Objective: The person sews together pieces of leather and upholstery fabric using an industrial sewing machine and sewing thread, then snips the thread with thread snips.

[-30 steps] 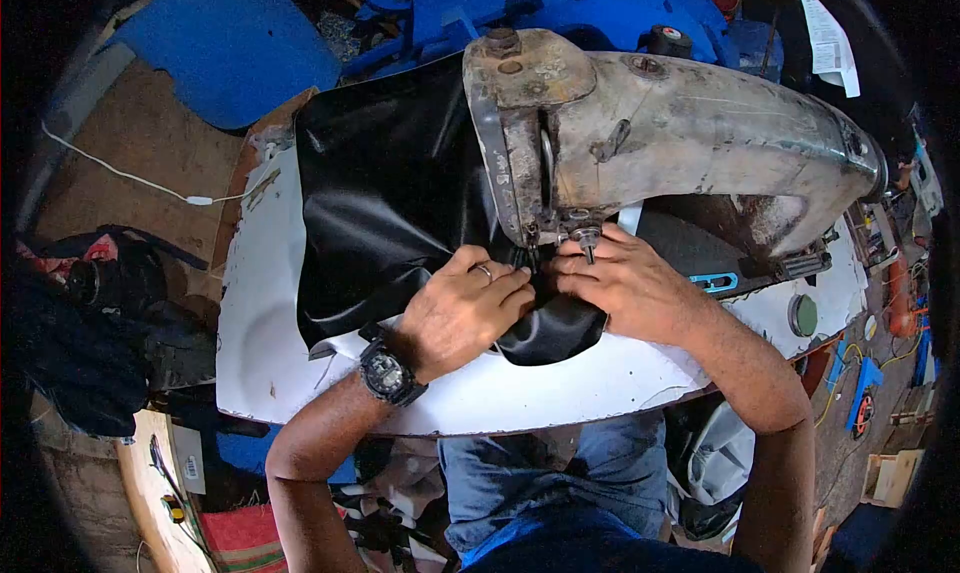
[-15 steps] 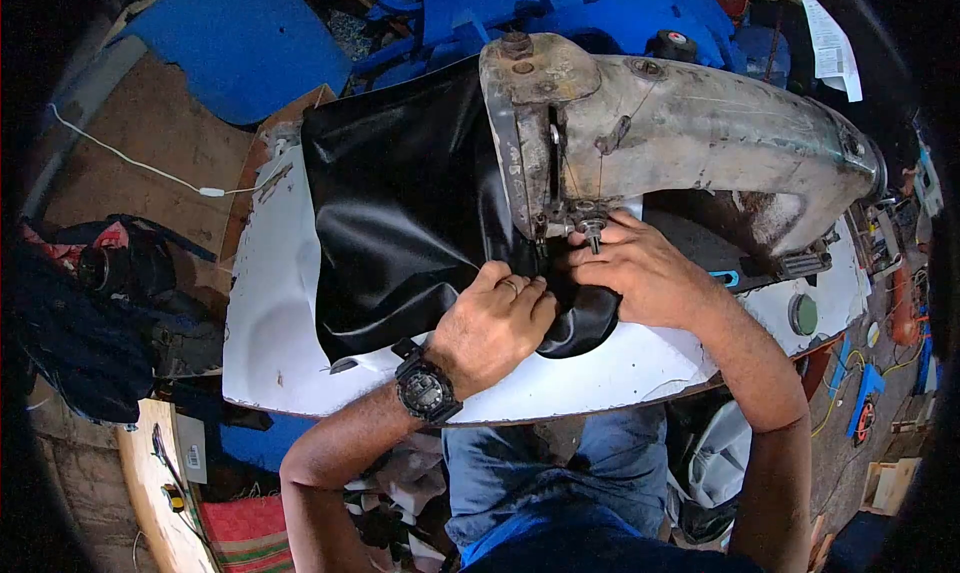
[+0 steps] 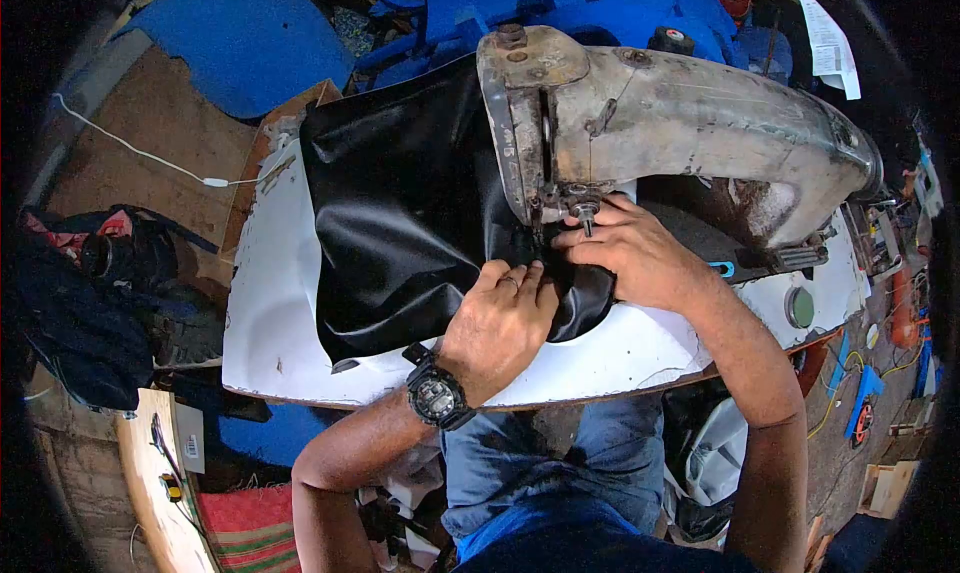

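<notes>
A glossy black leather-like sheet [image 3: 395, 208] lies across the white table under the needle end of a worn sewing machine [image 3: 690, 108]. My left hand [image 3: 497, 318], with a watch [image 3: 436, 394] at the wrist, presses the sheet just in front of the needle area, fingers close together and bent onto it. Right of the needle, my right hand [image 3: 645, 258] holds the sheet's folded edge [image 3: 583, 303], its fingers partly hidden beneath the machine head. The needle tip and the seam are too dark to make out.
The white tabletop [image 3: 270, 303] ends in a curved front edge above my lap. A round green item [image 3: 799, 307] sits at the right. A white cable [image 3: 130, 153] runs along the left, and dark cloth [image 3: 75, 313] is heaped there.
My left hand and watch have shifted slightly right, and the left forearm has swung inward. My right hand stays beside the needle. The whole view has shifted a little.
</notes>
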The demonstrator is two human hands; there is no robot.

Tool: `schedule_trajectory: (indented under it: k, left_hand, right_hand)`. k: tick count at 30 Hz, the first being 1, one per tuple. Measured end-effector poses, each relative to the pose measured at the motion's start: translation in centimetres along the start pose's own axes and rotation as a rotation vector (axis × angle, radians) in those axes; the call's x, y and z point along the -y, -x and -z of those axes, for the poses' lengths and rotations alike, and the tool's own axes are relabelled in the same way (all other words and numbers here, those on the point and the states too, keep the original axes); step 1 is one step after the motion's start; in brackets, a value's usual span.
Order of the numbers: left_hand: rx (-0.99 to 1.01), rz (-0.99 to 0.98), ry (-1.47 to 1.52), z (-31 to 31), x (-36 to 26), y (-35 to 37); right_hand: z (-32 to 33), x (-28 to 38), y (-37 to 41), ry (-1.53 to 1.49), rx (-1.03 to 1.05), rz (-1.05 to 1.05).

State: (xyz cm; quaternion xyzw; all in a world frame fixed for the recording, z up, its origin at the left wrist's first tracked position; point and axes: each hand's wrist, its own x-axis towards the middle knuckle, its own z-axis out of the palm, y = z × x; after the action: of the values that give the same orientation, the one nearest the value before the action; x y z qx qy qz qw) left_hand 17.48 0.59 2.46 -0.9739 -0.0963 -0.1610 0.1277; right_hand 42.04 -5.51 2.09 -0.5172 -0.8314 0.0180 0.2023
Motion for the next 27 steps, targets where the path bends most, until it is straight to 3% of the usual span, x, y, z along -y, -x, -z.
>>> schedule_trajectory:
  k: [15,21,22,23,25,27]
  left_hand:
    - [-0.058,0.052,0.019,-0.8,-0.1,-1.1]
    - [0.037,0.126,0.628,8.2,5.9,0.7]
    - [0.059,0.295,0.630,8.9,8.3,1.5]
    - [-0.067,0.383,0.547,7.5,11.2,3.1]
    - [-0.104,0.366,0.244,4.4,15.3,7.0]
    - [0.249,0.484,0.122,3.6,13.4,10.5]
  right_hand:
    - [-0.4,-1.4,-0.2,0.025,-0.002,-0.092]
    - [1.1,1.8,0.9,0.171,-0.082,-0.133]
    - [1.1,3.1,1.3,0.128,-0.145,-0.079]
    - [1.1,4.8,1.9,0.126,-0.113,-0.066]
    - [0.1,8.5,2.6,0.113,-0.121,-0.098]
    - [-1.2,9.7,3.6,0.171,-0.214,-0.046]
